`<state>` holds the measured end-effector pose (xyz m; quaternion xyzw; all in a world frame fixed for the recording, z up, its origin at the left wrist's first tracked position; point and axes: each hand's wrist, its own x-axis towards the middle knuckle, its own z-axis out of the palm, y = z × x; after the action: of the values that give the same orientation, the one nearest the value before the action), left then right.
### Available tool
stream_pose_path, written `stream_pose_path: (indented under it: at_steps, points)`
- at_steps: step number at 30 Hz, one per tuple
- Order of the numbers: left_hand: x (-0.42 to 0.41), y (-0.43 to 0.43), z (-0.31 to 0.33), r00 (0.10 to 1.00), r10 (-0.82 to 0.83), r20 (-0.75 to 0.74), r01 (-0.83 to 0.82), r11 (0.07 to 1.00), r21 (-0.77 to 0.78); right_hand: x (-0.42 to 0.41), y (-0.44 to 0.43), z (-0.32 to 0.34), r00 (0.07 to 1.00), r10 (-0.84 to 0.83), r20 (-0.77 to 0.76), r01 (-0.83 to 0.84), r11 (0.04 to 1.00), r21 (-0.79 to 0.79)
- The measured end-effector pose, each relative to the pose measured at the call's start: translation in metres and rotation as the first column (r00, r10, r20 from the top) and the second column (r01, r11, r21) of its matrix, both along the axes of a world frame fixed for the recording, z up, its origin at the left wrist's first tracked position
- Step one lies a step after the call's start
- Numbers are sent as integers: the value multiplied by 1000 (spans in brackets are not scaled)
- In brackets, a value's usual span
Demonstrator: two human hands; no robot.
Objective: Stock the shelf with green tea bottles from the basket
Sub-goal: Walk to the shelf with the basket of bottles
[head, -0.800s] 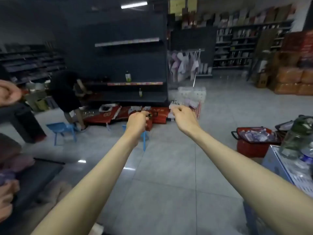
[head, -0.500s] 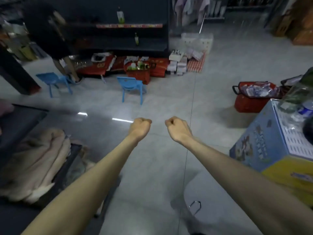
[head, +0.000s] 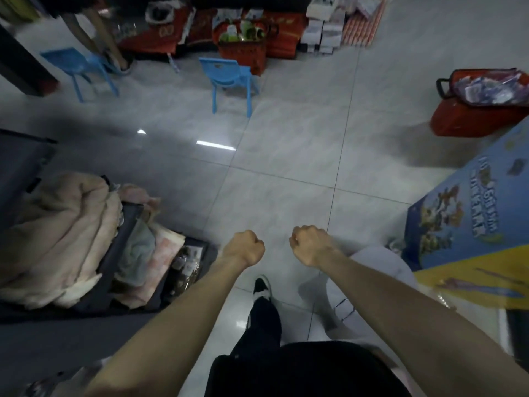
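Glossy pale-grey tiled floor [head: 286, 156] mirrors a ceiling light — two blue plastic chairs [head: 229, 75] stand near red boxes [head: 154, 38], dim room.

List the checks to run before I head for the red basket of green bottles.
1. Left hand free: ok, fingers curled, holding nothing.
2. Right hand free: ok, likewise holding nothing.
3. Bottles in red basket: ok, green ones show above its rim.
4. Path to basket: not ok, a blue chair stands directly in front of it.
5. Room on the shelf: cannot tell, shelf out of view.
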<state>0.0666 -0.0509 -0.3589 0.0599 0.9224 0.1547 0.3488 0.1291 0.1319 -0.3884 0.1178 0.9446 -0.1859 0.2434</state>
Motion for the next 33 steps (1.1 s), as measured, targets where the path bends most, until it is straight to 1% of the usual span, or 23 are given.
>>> stream_pose_path:
  at_steps: [4, 7, 9, 11, 13, 15, 21, 25, 28, 30, 33]
  points:
    - [-48, 3, -12, 999, -49, 19, 49, 999, -6, -43, 9, -10, 999, 22, 43, -24, 998, 57]
    - [-83, 5, -22, 993, -80, 82, 81, 997, -13, -82, 11, -14, 995, 34, 94, -42, 995, 86]
    - [-109, 7, -27, 987, -97, 124, 99, 995, -10, -111, 10, -17, 996, 28, 83, -36, 994, 102]
    - [-136, 11, -32, 984, -91, 156, 92, 996, 5, -137, 7, -17, 996, 26, 89, -34, 995, 91]
    - [-161, 17, -35, 976, -54, 212, 47, 998, 38, -157, 4, -19, 995, 24, 97, -32, 996, 78]
    - [-185, 25, -38, 971, -28, 238, 16, 999, 51, -177, 8, -22, 997, 17, 77, -22, 997, 76]
    - [-269, 62, -52, 979, -13, 205, 11, 1000, 10, -250, 56, -40, 991, 22, 133, -37, 994, 108]
    - [-331, 99, -61, 975, 27, 220, -25, 1000, -14, -321, 97, -55, 986, 82, 144, -98, 989, 107]
    - [-379, 127, -54, 974, 54, 219, -40, 997, -67, -374, 127, -51, 984, 129, 125, -140, 987, 83]
    - [-412, 149, -47, 974, 53, 222, -33, 995, -94, -407, 149, -44, 984, 123, 128, -132, 990, 58]
    - [-462, 184, -41, 983, 68, 168, -57, 996, -68, -459, 183, -37, 991, 88, 101, -91, 996, 27]
